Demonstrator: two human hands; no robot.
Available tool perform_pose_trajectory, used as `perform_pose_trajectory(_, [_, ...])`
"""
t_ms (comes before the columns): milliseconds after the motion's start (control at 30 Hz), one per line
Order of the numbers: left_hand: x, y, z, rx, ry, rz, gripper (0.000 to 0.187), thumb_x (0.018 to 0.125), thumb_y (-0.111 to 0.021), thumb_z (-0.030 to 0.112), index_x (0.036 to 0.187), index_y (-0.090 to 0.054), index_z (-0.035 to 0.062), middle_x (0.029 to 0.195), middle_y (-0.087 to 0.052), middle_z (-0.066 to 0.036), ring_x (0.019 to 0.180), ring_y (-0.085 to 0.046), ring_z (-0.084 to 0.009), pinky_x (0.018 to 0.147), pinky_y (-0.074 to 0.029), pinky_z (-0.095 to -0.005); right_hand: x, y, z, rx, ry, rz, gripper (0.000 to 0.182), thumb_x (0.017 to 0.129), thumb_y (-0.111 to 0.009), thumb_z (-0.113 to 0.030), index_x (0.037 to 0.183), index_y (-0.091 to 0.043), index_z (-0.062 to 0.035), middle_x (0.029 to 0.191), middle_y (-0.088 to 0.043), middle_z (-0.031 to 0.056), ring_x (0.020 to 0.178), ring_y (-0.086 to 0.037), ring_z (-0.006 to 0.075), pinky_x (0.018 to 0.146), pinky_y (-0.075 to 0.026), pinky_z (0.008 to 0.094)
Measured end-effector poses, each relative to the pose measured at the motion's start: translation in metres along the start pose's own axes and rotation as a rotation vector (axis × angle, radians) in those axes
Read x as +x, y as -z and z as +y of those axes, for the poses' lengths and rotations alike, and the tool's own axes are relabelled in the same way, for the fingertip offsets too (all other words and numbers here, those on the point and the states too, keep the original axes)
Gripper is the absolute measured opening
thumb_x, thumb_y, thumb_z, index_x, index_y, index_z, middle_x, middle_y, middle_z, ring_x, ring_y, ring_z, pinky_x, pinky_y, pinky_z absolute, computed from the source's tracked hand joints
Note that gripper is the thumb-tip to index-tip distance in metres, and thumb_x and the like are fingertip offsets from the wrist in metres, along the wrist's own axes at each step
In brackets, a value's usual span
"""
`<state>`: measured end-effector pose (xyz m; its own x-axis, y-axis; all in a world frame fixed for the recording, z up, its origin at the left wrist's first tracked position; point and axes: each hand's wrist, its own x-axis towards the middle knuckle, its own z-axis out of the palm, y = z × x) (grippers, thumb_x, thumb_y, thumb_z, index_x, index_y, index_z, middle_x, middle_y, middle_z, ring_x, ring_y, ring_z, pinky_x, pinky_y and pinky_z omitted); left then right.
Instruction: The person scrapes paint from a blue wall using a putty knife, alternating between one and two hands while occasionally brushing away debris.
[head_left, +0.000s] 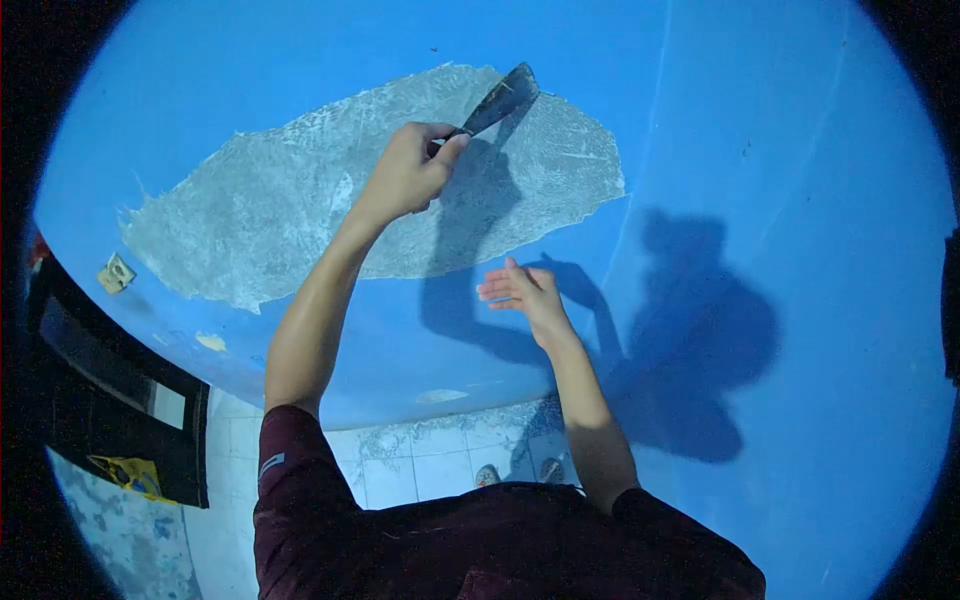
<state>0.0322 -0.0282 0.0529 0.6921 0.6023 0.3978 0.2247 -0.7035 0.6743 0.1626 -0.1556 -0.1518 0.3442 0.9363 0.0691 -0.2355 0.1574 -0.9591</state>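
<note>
My left hand (pixel 412 172) is closed round the handle of a scraper (pixel 503 98), a putty knife with a dark, wide blade. The blade points up and right, its edge at the upper border of a bare grey patch (pixel 300 200) in the blue wall (pixel 800 150). Around this patch the paint ends in a ragged line. Lower down, my right hand (pixel 525 292) is held before the wall below the patch, fingers stretched out to the left and holding nothing.
At the left, a socket (pixel 117 274) sits on the wall, above dark furniture (pixel 110 400) with a yellow item (pixel 135 476) on it. Paint flakes are scattered over the tiled floor (pixel 390 478) along the wall's foot. My shadow (pixel 700 330) falls on the wall.
</note>
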Motion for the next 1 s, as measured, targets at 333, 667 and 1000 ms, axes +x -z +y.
perform_pose_trajectory(333, [0.008, -0.012, -0.011, 0.240, -0.277, 0.133, 0.032, 0.101, -0.057, 0.026, 0.094, -0.067, -0.0034, 0.056, -0.051, -0.006, 0.044, -0.047, -0.0118, 0.047, -0.039, -0.0363, -0.009, -0.006, 0.020, -0.017, -0.056, -0.031, 0.053, 0.105, -0.051, -0.043, 0.113, -0.065, 0.0072, 0.100, -0.074, 0.0188, 0.090, -0.074, 0.0264, 0.079, -0.059, 0.0351])
perform_pose_trajectory(667, [-0.085, -0.126, -0.042, -0.809, 0.232, 0.088, 0.032, 0.102, -0.055, 0.030, 0.093, -0.063, 0.0004, 0.059, -0.055, -0.004, 0.039, -0.050, -0.0132, 0.033, -0.039, -0.0287, 0.034, 0.023, -0.042, 0.031, 0.267, 0.053, 0.046, 0.102, -0.059, -0.039, 0.129, -0.060, -0.0012, 0.118, -0.068, 0.0094, 0.094, -0.066, 0.0136, 0.070, -0.055, 0.0307])
perform_pose_trajectory(1000, [-0.314, -0.252, -0.117, -0.888, 0.436, 0.083, 0.023, 0.107, -0.048, 0.026, 0.101, -0.053, 0.0041, 0.075, -0.055, -0.002, 0.062, -0.055, -0.0125, 0.061, -0.047, -0.0293, -0.064, 0.001, 0.082, -0.159, -0.036, -0.257, 0.034, 0.104, -0.056, -0.025, 0.100, -0.075, 0.0030, 0.092, -0.076, 0.0071, 0.080, -0.067, 0.0118, 0.075, -0.054, 0.0288])
